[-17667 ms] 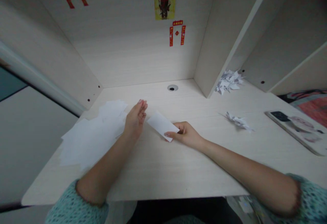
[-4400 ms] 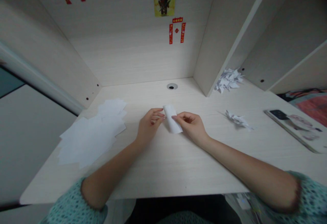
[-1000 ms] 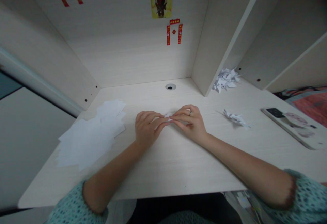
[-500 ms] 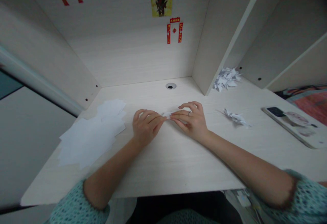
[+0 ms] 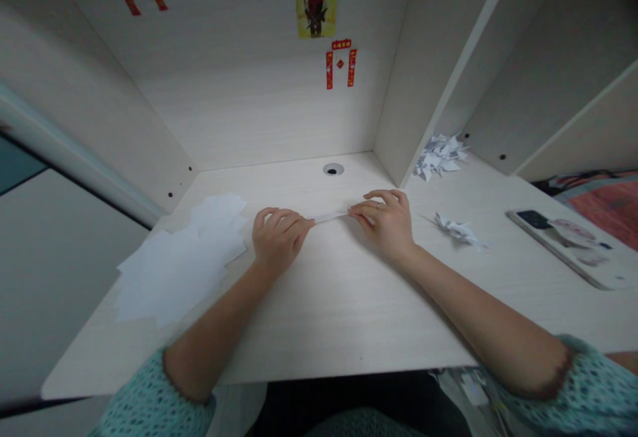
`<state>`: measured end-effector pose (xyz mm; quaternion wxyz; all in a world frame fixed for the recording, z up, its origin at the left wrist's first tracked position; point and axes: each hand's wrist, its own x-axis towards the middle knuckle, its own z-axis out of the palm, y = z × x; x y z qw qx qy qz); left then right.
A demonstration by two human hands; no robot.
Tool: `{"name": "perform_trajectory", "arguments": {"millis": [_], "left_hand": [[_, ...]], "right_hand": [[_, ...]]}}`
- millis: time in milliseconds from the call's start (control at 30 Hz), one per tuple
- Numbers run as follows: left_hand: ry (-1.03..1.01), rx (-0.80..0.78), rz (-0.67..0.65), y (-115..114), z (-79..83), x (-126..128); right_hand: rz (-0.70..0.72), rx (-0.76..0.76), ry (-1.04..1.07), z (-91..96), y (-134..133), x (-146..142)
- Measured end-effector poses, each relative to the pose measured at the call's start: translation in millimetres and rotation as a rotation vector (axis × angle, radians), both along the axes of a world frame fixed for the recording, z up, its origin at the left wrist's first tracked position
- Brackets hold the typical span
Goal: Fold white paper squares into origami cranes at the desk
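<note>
A narrow folded strip of white paper [image 5: 329, 217] stretches between my two hands, just above or on the desk. My left hand [image 5: 280, 236] pinches its left end between thumb and fingers. At the other end, my right hand [image 5: 386, 221], with a ring on one finger, grips the strip between thumb and index finger. Flat white paper sheets [image 5: 174, 267] lie overlapping to the left of my left hand. Right of my right hand lies a small cluster of folded white paper pieces [image 5: 457, 230].
A larger pile of folded paper pieces [image 5: 440, 156] sits by the upright divider [image 5: 423, 72]. A phone [image 5: 573, 248] lies at the right, near a reddish cloth [image 5: 605, 201]. The desk [image 5: 319, 331] has a round cable hole [image 5: 333, 169] at the back.
My hands have moved apart, the right one further right and slightly up. More of the paper strip now shows between them, drawn out straight.
</note>
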<state>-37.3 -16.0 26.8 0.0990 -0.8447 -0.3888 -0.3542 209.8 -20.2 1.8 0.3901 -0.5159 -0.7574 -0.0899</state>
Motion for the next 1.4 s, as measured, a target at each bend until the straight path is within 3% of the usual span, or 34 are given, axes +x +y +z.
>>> {"name": "perform_trajectory", "arguments": {"millis": [133, 333, 767, 1033, 1400], "left_hand": [[-0.041, 0.023, 0.025, 2.4, 0.6, -2.2], [0.043, 0.159, 0.008, -4.1, 4.0, 4.3], [0.032, 0.164, -0.128, -10.8, -2.0, 11.1], [0.008, 0.115, -0.066, 2.2, -6.8, 2.8], [-0.038, 0.08, 0.032, 10.0, -12.3, 1.0]], "right_hand": [[-0.091, 0.044, 0.012, 0.6, 1.8, 4.6], [0.213, 0.12, -0.018, 9.4, -12.4, -13.7], [0.262, 0.226, -0.161, 9.2, -20.4, -25.0], [0.147, 0.254, -0.165, 7.8, -14.6, -17.3], [-0.01, 0.181, -0.159, 11.4, -9.5, -13.0]]}}
